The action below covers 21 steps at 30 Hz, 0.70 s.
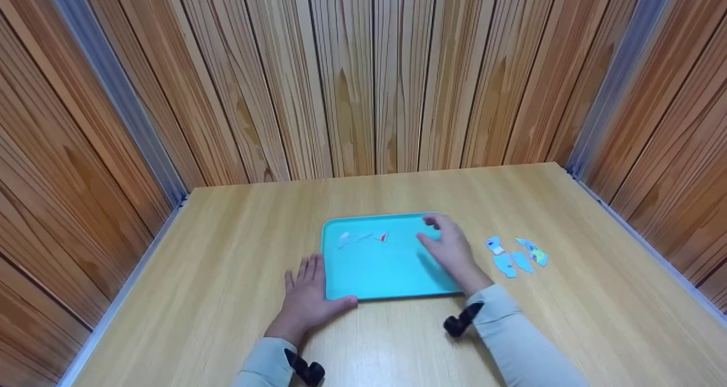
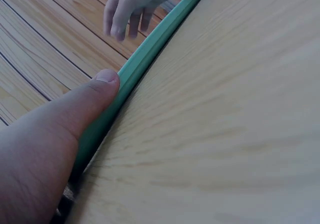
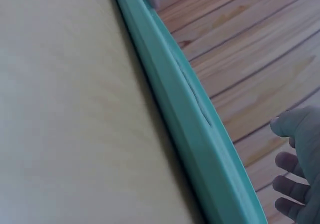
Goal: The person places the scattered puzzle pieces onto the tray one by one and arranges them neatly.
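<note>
A turquoise tray lies on the table. My left hand is at its front left corner, fingers straight along the side, and in the left wrist view the thumb touches the rim. Above the tray's right side hovers my right hand, fingers loosely bent and apart, with nothing visible between them. Near the tray's back lie a pale scrap, a bluish scrap and a scrap with red. Several blue, irregular flat pieces lie right of the tray, one with green and yellow print.
The wooden table carries the tray and the loose pieces. Wood-plank walls rise behind it and at both sides, with grey metal posts in the corners. A black wrist device sits at each cuff.
</note>
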Motion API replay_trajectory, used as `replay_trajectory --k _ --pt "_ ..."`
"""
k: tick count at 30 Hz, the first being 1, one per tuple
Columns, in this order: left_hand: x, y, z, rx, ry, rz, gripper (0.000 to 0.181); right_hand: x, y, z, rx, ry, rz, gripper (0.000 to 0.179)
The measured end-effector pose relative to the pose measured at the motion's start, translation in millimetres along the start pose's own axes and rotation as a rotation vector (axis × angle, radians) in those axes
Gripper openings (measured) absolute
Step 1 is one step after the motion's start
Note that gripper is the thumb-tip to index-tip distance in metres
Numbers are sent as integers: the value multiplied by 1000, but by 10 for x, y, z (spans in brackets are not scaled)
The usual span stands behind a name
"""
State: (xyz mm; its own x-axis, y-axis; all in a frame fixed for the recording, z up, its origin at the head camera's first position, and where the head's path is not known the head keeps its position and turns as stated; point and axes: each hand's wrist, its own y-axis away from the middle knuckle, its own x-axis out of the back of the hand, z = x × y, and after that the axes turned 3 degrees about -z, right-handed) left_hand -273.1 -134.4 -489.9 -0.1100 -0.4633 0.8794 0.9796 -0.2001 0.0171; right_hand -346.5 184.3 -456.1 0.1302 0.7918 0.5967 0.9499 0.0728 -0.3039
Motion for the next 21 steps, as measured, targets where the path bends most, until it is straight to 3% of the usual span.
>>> replay_trajectory --k 12,21 --pt "4 -1 17 -11 2 0 130 604 90 600 -4 -25 16 44" --pt "0 -5 16 0 10 -7 131 1024 175 992 16 98 -48 49"
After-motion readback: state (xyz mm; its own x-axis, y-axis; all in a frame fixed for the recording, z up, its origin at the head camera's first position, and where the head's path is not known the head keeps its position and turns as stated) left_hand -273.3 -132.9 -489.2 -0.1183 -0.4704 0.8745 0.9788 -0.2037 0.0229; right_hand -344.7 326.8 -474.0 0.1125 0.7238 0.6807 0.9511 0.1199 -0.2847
